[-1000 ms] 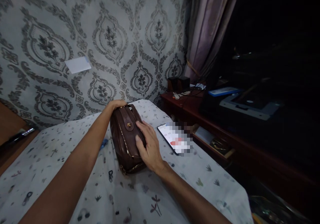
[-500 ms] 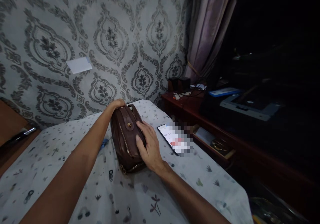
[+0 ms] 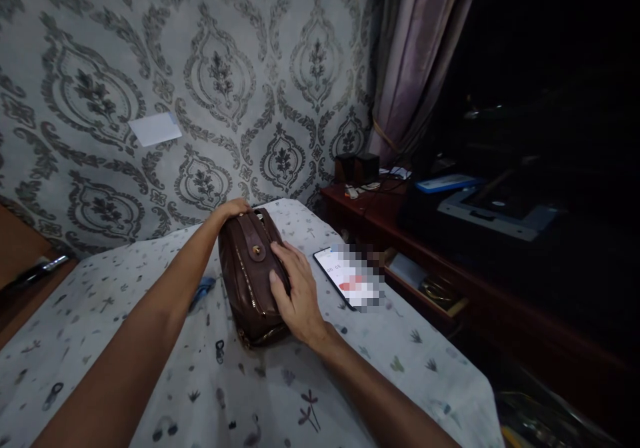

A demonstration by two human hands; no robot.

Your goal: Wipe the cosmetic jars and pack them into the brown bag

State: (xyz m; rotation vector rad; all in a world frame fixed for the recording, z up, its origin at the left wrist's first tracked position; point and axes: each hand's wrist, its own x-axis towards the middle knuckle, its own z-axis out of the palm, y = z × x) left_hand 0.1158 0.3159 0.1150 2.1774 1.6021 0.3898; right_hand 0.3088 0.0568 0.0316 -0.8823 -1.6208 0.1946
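Note:
A dark brown leather handbag (image 3: 240, 268) with gold zippers and a round gold stud on its strap lies on the patterned bed sheet (image 3: 195, 368). My left hand (image 3: 234, 208) is closed over its far end, the fingertips partly hidden there. Against the right side and top of the bag lies my right hand (image 3: 297, 295), its fingers stretched out and the thumb apart. Near the far right corner of the bag a small opening shows something pale that I cannot make out. To the right of my right hand is a phone (image 3: 333, 271) with a lit screen, partly pixelated.
A blue cloth (image 3: 203, 289) lies left of the bag, partly behind my left forearm. On the right, a dark red desk (image 3: 367, 205) has an open drawer (image 3: 425, 288) with things inside. Patterned wallpaper (image 3: 280, 55) rises behind the bed, with a white card (image 3: 155, 130) on it.
The view has shifted very slightly, and the phone's timer reads one second more. Both hands stay in the same places on the handbag.

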